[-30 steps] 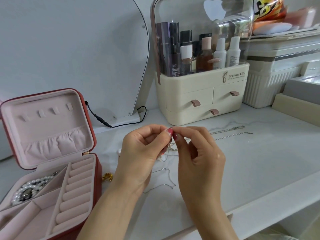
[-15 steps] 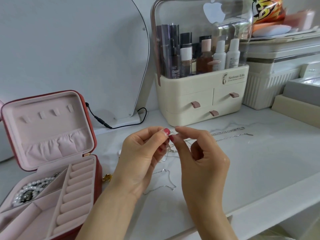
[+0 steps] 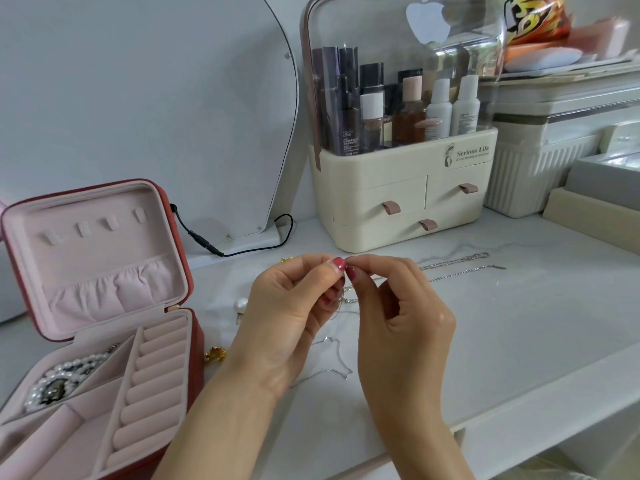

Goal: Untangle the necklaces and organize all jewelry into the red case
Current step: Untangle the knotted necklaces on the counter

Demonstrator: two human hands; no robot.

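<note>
Red leatherette, pink-lined jewelry case [image 3: 188, 327] stands open at your left, and so far only one piece shows inside it: a white pearl strand with a dark pendant [image 3: 65, 382] coiled in the near-left compartment; the padded ring rolls and the other compartments look unfilled; so you are early in the job. Your left hand [image 3: 294, 317] and right hand [image 3: 398, 323] are raised over the white marble-look tabletop [image 3: 519, 323], thumb and forefinger of each pressed together, nails almost touching, pinching what seems to be a thin silver chain necklace [image 3: 341, 362] at a knot or clasp; the exact point of hold is too small to tell; its slack trails down onto the table between your wrists. Still outside the case: two more fine silver chains [image 3: 460, 266] stretched to the right near the cream cosmetics organiser [image 3: 398, 202], a pearl earring [image 3: 241, 303] beside your left hand, and a small gold piece [image 3: 215, 355] just beside the case wall; another gold glint shows behind your left fingers. Untangling is therefore unfinished, and most of the sorting remains.
</note>
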